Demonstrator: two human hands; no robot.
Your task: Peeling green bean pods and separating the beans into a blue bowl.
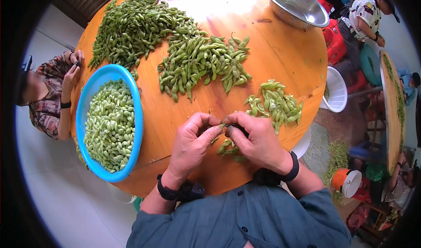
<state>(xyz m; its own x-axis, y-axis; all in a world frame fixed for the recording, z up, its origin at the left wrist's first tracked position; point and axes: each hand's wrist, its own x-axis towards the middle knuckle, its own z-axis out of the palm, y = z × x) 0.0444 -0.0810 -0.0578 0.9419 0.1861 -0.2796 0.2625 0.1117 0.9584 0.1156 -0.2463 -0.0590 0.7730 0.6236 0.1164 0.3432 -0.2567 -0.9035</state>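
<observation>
My left hand [195,143] and my right hand [256,141] meet over the near part of a round wooden table [279,54]. Both pinch a green soybean pod [223,125] between thumbs and forefingers; a small dark item, partly hidden, shows at the right fingers. Several pods [227,148] lie just below the hands, and a small heap of opened-looking pods [281,105] is beyond my right hand. To the left, a blue plastic basket [138,116] holds shelled green beans [110,126]. A loose group of full pods [200,62] lies farther off, beside a large pile [131,24].
A steel colander [296,6] stands at the far right edge. At the table's left edge is a person [49,93] with both hands near the rim. White baskets, an orange-and-white bucket [345,182], red stools and other people at a second table [391,113] are on the right.
</observation>
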